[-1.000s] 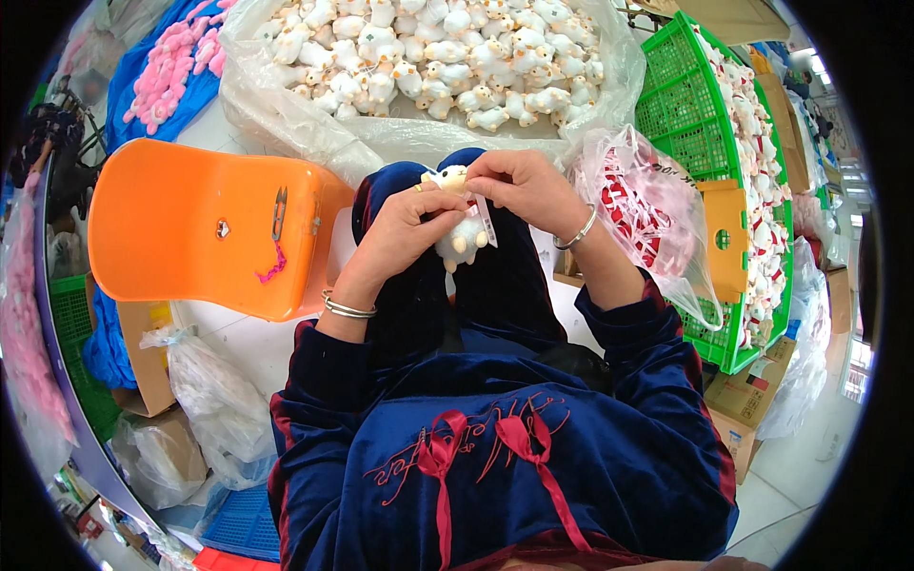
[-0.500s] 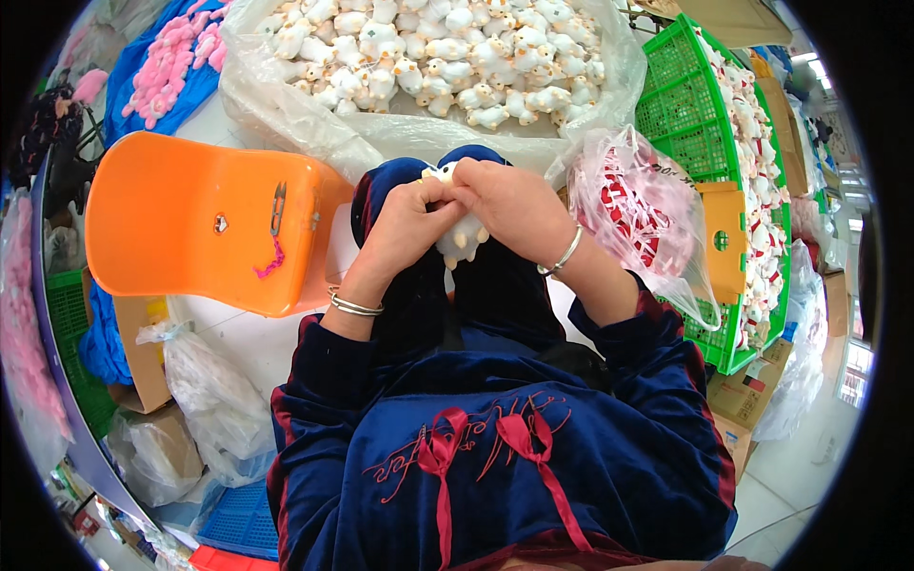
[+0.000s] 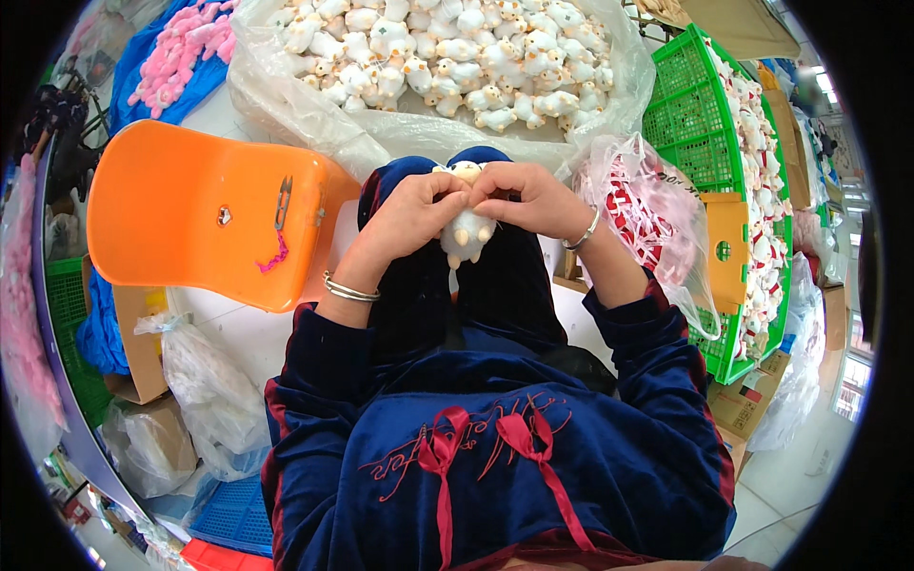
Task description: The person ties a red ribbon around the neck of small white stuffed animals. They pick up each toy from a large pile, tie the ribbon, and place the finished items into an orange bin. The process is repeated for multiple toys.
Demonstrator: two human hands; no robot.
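Note:
A small white and pale-grey plush animal toy (image 3: 464, 235) with cream feet hangs upright between my hands, over my lap. My left hand (image 3: 416, 215) is closed, its thumb and fingertips pinched at the toy's neck. On the other side my right hand (image 3: 529, 200) pinches at the neck too, fingers bent. The toy's head shows just above the fingertips, facing up. Whether a thin thread or ribbon lies between the fingertips is too small to make out.
An orange chair (image 3: 190, 214) at left bears thread snips (image 3: 284, 202) with a pink cord. Ahead is a large plastic sack (image 3: 286, 119) of similar toys. At right stand a clear bag of red and white strips (image 3: 636, 214) and a green crate (image 3: 687, 114) of toys.
My hands have drawn slightly apart, the right one moving rightward. The toy's head and belly now show more between them, with its face turned upward.

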